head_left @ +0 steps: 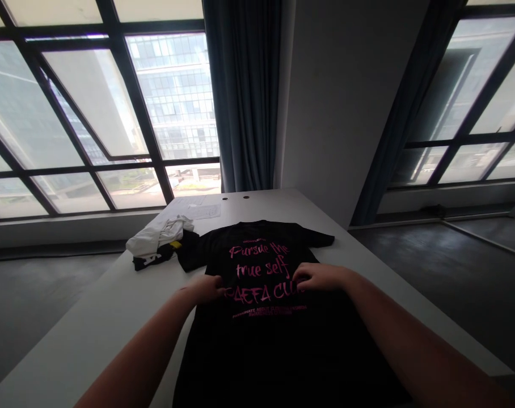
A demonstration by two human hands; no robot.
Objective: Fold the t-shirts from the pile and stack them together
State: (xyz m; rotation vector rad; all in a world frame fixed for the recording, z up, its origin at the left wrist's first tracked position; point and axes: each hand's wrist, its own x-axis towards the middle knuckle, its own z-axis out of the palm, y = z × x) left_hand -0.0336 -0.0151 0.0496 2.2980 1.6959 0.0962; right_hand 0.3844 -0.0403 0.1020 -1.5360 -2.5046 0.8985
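A black T-shirt (257, 351) lies spread out on the white table, its neckline at the far end and its hem towards me. Pink lettering covers its upper middle. My left hand (206, 288) is at the shirt's left side, fingers curled in on the fabric beside the lettering. On the other side my right hand (319, 276) rests over the right end of the print, thumb and fingers drawn together on the cloth. Both hands look closed on the shirt, though the fingertips are partly hard to make out in the dim light.
On the table (100, 328), left of the shirt, a crumpled white and black pile of clothing (157, 241) touches the left sleeve area. Behind it lie sheets of paper (204, 211). Dark curtains (244, 96), a wall and large windows stand beyond the table's far edge.
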